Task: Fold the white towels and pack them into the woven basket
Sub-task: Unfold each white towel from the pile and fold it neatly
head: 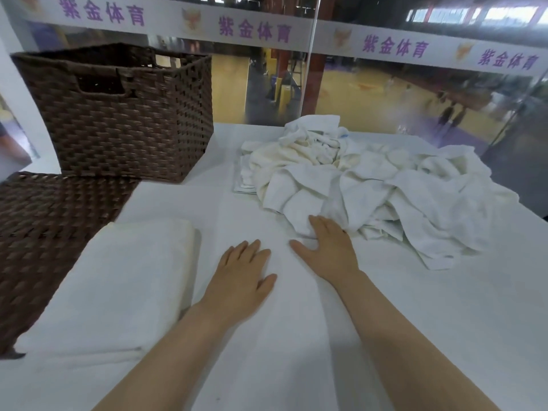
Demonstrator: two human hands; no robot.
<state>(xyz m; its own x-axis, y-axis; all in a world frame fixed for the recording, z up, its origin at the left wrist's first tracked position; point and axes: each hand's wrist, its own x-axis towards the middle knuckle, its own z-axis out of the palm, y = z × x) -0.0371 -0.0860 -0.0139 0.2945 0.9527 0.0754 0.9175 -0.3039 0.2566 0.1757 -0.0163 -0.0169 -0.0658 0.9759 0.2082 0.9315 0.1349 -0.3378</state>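
Observation:
A white towel [207,209] lies spread flat on the table in front of me. My left hand [241,272] rests flat on it, fingers straight. My right hand [327,250] also lies flat, its fingertips touching the near edge of a crumpled pile of white towels [370,179] at the right. A folded white towel [118,286] sits at the near left. The dark brown woven basket [124,114] stands at the far left; I cannot see its inside.
A flat brown woven piece [44,226], perhaps a lid, lies at the left under the folded towel's edge. The white table [444,307] ends at a glass wall [385,93] behind the pile, with a sports hall beyond.

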